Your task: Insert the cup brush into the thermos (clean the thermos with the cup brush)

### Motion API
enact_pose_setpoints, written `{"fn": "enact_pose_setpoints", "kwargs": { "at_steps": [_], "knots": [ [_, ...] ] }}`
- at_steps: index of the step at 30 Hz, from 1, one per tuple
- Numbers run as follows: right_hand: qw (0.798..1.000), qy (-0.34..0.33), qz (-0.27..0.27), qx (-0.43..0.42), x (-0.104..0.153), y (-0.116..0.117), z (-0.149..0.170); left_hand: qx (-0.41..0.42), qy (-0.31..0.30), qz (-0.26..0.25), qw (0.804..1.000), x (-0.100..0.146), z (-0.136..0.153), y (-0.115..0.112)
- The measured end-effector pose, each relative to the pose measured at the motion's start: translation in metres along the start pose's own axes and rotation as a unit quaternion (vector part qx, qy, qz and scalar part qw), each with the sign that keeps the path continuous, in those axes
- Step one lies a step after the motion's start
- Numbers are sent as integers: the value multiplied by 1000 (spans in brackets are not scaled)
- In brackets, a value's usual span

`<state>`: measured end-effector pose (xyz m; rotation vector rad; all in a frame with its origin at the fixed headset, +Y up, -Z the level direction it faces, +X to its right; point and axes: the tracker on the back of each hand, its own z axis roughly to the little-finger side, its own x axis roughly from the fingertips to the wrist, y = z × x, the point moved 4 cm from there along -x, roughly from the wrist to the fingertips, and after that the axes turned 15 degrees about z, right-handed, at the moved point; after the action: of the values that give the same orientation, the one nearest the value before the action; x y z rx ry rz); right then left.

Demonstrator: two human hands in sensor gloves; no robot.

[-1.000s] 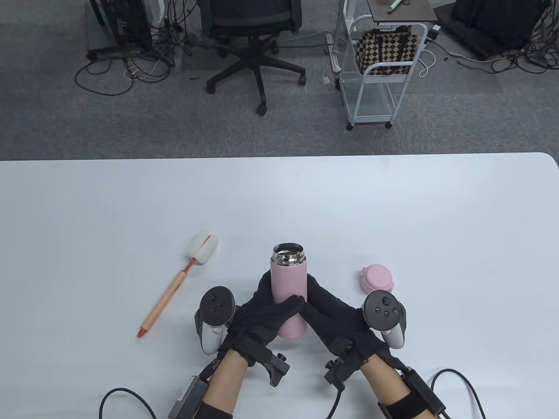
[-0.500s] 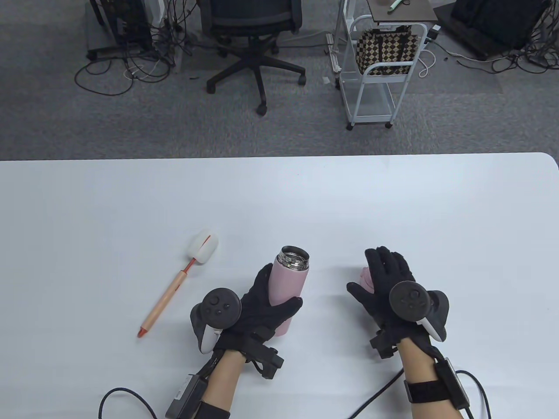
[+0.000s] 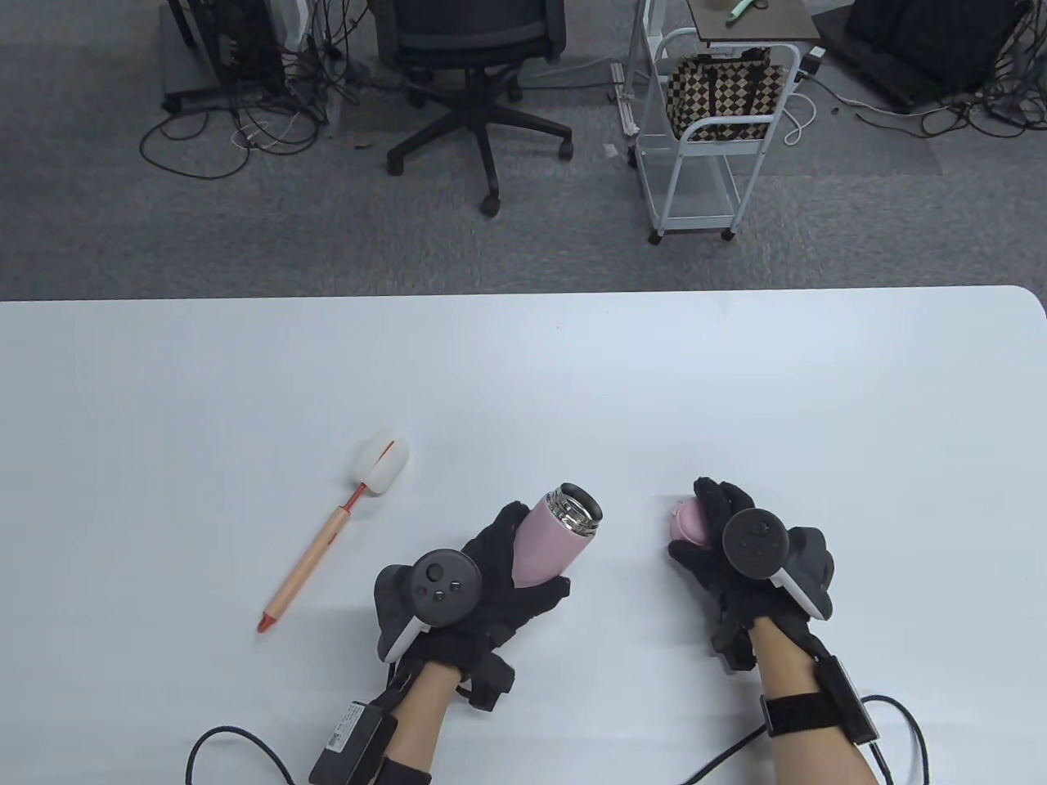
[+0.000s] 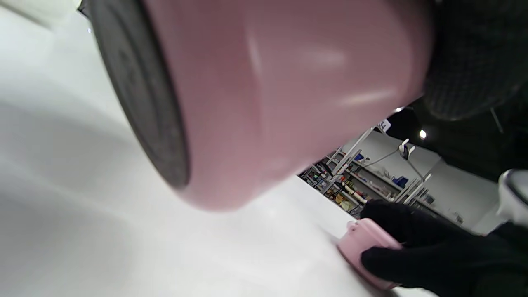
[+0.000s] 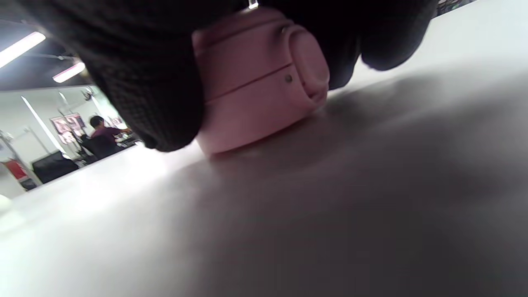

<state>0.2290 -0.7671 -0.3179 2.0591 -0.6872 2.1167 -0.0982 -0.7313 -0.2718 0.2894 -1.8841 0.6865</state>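
Observation:
My left hand grips the pink thermos around its body and holds it tilted, its open steel mouth pointing up and to the right. Its dark base fills the left wrist view, lifted off the table. My right hand rests over the pink lid on the table, fingers curled around it; the right wrist view shows the lid still touching the table. The cup brush, with a white sponge head and tan handle, lies on the table to the left of my left hand, untouched.
The white table stretches far behind the hands. Cables trail from both wrists at the near edge. Beyond the table stand an office chair and a white cart.
My right hand let go of the thermos, moved right and closed over the pink lid. My left hand lifted and tilted the thermos to the right.

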Motion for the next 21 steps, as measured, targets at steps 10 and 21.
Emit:
{"fn": "enact_pose_setpoints", "kwargs": {
  "at_steps": [10,21],
  "knots": [
    [937,31,23,-347,6,-30,-23,-50,5,22,999,-4,-4,-6],
    [870,0,-77,-486,13,-22,-54,-102,-20,51,993,-5,-18,-16]
  ]
}}
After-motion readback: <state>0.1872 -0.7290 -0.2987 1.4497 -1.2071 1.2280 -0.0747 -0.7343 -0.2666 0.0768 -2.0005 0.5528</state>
